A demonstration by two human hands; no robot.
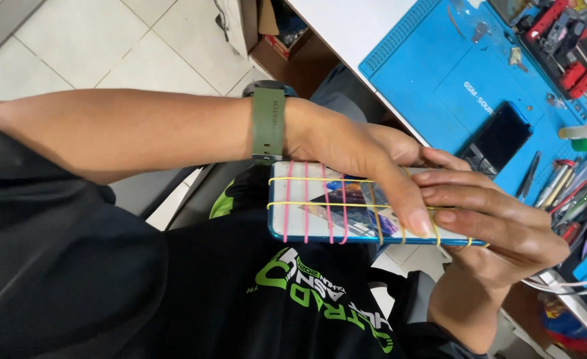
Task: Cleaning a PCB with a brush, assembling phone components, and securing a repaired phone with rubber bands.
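A blue-edged smartphone (320, 206) sits above my lap, bound with several pink and yellow rubber bands (307, 193) across its glossy face. My left hand (353, 149), with a green-strapped watch (268, 123) on the wrist, grips the phone's far edge, and its thumb lies across the face. My right hand (499, 226) holds the phone's right end, its fingers curled over the top and touching the left thumb.
A blue work mat (440, 73) covers the white table at the upper right, with a dark phone (503, 136) lying on it. Tweezers and other tools (573, 193) and red tools (566, 40) crowd the right edge. White cables (573, 282) hang below. Tiled floor (107, 40) lies at the left.
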